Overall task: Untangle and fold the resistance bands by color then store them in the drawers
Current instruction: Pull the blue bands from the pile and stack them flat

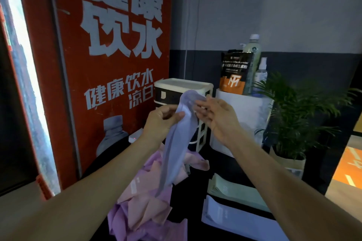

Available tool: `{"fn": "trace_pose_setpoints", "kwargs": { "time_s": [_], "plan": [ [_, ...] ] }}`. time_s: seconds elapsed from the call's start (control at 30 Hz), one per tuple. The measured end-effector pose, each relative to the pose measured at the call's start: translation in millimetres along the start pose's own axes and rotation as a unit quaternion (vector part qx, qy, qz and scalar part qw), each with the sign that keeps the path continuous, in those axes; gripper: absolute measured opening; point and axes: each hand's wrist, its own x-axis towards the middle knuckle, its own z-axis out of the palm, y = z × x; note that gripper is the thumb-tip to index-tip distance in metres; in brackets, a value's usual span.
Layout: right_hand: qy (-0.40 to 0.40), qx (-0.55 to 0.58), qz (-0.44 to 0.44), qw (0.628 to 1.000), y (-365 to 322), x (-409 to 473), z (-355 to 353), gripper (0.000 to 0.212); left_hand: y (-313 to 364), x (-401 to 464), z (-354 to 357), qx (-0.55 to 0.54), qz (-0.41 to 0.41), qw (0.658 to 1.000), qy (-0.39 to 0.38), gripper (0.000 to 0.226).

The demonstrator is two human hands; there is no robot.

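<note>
A pale blue-grey resistance band (176,143) hangs from both my hands above the dark table. My left hand (162,119) pinches its upper part between thumb and fingers. My right hand (213,113) holds the band's top loop with its fingertips. Below lies a tangled heap of pink and lilac bands (145,201). At the front right, a folded pale green band (231,191) and a folded white-blue band (235,219) lie flat. The cream drawer unit (184,86) stands behind my hands, its drawers partly hidden.
A red water poster (117,64) fills the left wall. A white box (248,115) right of the drawers carries a black-orange pouch (235,74), a bottle (253,49) and a spray bottle (261,74). A potted palm (297,113) stands at right.
</note>
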Motion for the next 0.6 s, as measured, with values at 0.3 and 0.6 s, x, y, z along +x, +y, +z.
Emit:
{"fn": "trace_pose_setpoints", "kwargs": {
  "time_s": [0.3,0.6],
  "plan": [
    [-0.026,-0.274,-0.03,0.961,8,-21,4,0.048,7,-15,24,0.025,0.031,0.998,-0.046,0.02],
    [0.069,-0.201,-0.032,0.977,8,-17,-22,0.031,7,-17,18,0.063,-0.032,0.997,-0.022,0.021]
  ]
}}
